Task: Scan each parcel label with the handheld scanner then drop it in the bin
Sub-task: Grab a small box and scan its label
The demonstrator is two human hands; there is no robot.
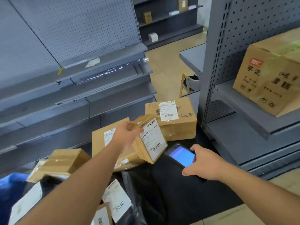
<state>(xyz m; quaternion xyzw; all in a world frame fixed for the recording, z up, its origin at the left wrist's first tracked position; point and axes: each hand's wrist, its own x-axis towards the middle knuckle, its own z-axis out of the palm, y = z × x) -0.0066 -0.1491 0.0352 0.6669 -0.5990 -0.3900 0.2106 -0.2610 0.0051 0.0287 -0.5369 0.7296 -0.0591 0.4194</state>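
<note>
Right hand (203,163) grips scanner (181,155); left hand (125,135) grips parcel (150,138).

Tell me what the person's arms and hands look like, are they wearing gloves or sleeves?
No gloves and no sleeves show. Both forearms are bare all the way to the bottom edge of the picture. The left hand and the right hand are bare too, and I can see no watch, ring or bracelet on either one. Each arm is long and slim, reaching in from the bottom corners.
</note>
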